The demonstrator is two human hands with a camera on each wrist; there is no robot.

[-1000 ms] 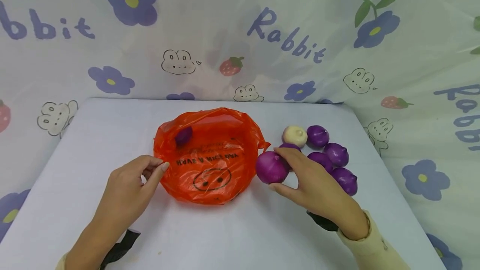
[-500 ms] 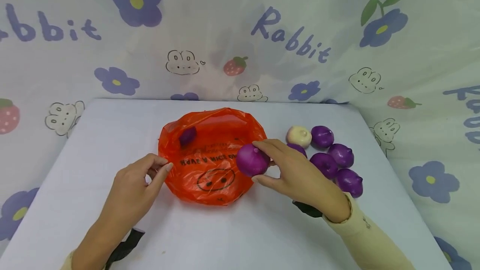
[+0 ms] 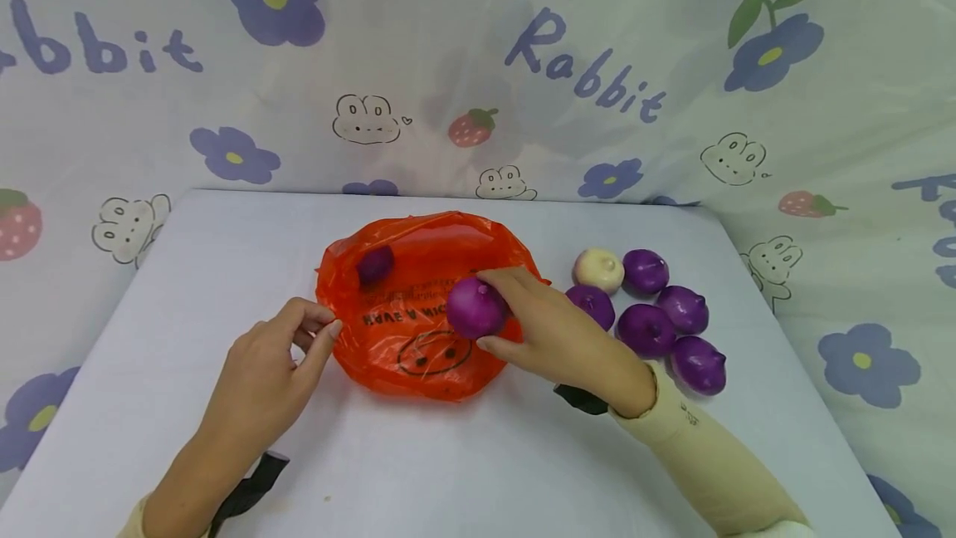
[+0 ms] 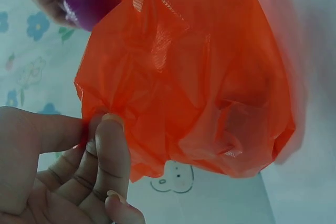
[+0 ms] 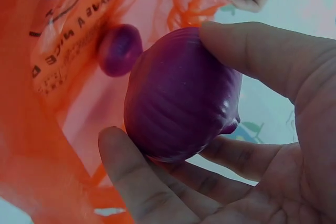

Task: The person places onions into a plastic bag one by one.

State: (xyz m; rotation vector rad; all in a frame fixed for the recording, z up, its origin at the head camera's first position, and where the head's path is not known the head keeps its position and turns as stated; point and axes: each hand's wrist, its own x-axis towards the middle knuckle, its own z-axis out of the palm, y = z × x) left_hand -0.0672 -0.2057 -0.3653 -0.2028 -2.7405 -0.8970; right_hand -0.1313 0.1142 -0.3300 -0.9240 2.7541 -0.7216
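Observation:
My right hand grips a purple onion between thumb and fingers, over the right part of an orange plastic bag. At the bag's left edge, my left hand pinches the rim between thumb and index finger. The bag gapes open, with dark print and a face drawing on it. One more purple onion lies inside, showing at the bag's left in the head view. In the left wrist view the plastic hangs from the pinching fingertips, and the held onion shows behind it.
Right of the bag several purple onions lie grouped on the white table, with one pale onion at the back of the group. A patterned curtain hangs behind the table.
My right hand has carried the onion leftward, from beside the bag's right edge to over the bag. The left hand keeps its pinch on the rim.

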